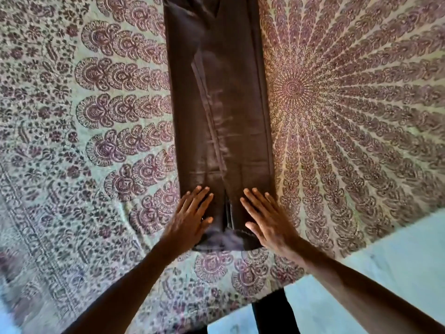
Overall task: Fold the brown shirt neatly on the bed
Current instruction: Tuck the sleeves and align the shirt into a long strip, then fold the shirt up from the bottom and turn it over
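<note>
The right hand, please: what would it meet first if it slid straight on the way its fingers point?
More of the brown shirt, on which the right hand lies flat; its fingers point away and slightly inward, so it would probably cross the lengthwise fold edge.

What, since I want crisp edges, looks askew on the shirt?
On the brown shirt, a folded edge slants down the strip, and the near hem bunches between the left hand and right hand.
</note>
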`<state>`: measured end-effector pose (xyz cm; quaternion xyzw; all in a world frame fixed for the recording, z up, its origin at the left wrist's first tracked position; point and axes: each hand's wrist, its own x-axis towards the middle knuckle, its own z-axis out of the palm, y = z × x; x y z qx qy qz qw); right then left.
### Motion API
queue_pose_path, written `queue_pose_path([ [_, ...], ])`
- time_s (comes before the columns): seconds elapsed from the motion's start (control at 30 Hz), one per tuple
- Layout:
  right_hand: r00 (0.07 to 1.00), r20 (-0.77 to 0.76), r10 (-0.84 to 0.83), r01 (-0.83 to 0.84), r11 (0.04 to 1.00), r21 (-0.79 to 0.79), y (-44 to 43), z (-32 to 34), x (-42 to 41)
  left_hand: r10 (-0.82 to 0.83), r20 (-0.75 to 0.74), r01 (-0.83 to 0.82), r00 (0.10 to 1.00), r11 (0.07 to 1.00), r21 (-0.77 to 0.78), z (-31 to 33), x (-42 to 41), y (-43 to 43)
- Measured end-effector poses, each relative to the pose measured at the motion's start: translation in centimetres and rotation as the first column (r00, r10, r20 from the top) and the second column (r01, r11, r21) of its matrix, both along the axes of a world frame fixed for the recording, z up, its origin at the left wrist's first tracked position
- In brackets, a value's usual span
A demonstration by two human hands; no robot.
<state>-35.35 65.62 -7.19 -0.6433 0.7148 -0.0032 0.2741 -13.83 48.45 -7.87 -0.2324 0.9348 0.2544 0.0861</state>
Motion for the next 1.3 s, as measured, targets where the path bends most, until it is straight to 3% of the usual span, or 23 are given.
queue_pose_path([
  [0.1,0.998,0.061,-0.012,0.020,0.992,-0.128,1.5,0.5,-1.8,-0.227,-0.056,0.226,0.972,0.974,-0.028,0.6,2.8,-1.1],
  [0.17,1.000,0.000,0.015,-0.015,0.981,-0.194,1.2,0.6,-4.4,-0.350,-0.015,0.347,0.937,0.932,-0.105,0.6,4.0,-3.4],
  [0.23,0.978,-0.087,0.189,-0.202,0.964,-0.173,0.9,0.5,-6.6,-0.432,0.024,0.428,0.902,0.882,-0.199,0.4,5.2,-5.7],
  [0.3,0.900,-0.158,0.406,-0.423,0.901,-0.096,0.6,0.3,-8.2,-0.504,0.043,0.495,0.863,0.825,-0.272,0.3,5.8,-7.4],
  [0.43,0.780,-0.226,0.584,-0.613,0.786,-0.084,-0.5,0.1,-10.0,-0.662,-0.025,0.607,0.749,0.700,-0.376,-0.2,4.7,-7.9],
  [0.53,0.742,-0.259,0.618,-0.661,0.738,-0.136,-1.1,0.3,-10.0,-0.700,-0.114,0.627,0.705,0.691,-0.359,-1.1,4.1,-8.0],
  [0.63,0.840,-0.220,0.495,-0.540,0.798,-0.267,-1.5,0.3,-9.0,-0.660,-0.158,0.604,0.734,0.741,-0.293,-0.9,3.5,-7.7],
  [0.7,0.952,-0.071,0.299,-0.306,0.898,-0.315,-1.3,0.5,-7.8,-0.570,-0.121,0.536,0.813,0.813,-0.230,-0.5,3.0,-7.2],
  [0.77,0.987,0.159,-0.009,0.053,0.961,-0.271,-1.5,1.4,-6.8,-0.361,-0.151,0.352,0.920,0.932,-0.079,0.0,2.3,-6.6],
  [0.83,0.834,0.419,-0.359,0.437,0.893,-0.104,-2.8,3.3,-6.2,0.002,-0.187,0.043,0.982,0.971,0.235,1.4,1.2,-6.8],
  [0.87,0.705,0.535,-0.466,0.571,0.820,-0.036,-4.2,4.6,-6.1,0.228,-0.177,-0.128,0.958,0.885,0.447,2.8,0.0,-7.2],
  [0.9,0.580,0.640,-0.503,0.671,0.741,-0.026,-6.0,5.7,-6.2,0.442,-0.155,-0.247,0.884,0.722,0.647,4.3,-1.8,-7.9],
  [0.93,0.471,0.729,-0.496,0.751,0.659,-0.037,-8.1,6.5,-6.9,0.620,-0.130,-0.299,0.773,0.538,0.789,5.5,-3.7,-9.1],
  [0.97,0.381,0.792,-0.478,0.812,0.582,-0.040,-10.1,7.1,-7.8,0.733,-0.132,-0.307,0.667,0.432,0.848,6.3,-5.7,-10.4],
  [1.07,0.292,0.770,-0.568,0.897,0.441,-0.015,-17.6,5.2,-12.5,0.867,-0.032,-0.505,0.498,0.319,0.802,5.5,-11.6,-17.0],
  [1.13,0.328,0.621,-0.712,0.879,0.471,0.076,-21.9,2.5,-15.8,0.878,0.155,-0.659,0.452,0.213,0.721,2.2,-13.9,-21.4],
  [1.23,0.409,0.463,-0.786,0.828,0.533,0.173,-24.9,-0.8,-18.4,0.862,0.280,-0.808,0.423,0.219,0.547,-0.6,-14.8,-24.4],
  [1.3,0.409,0.429,-0.805,0.848,0.509,0.148,-25.3,-1.3,-18.6,0.860,0.254,-0.841,0.443,0.301,0.450,0.2,-15.3,-23.9],
])
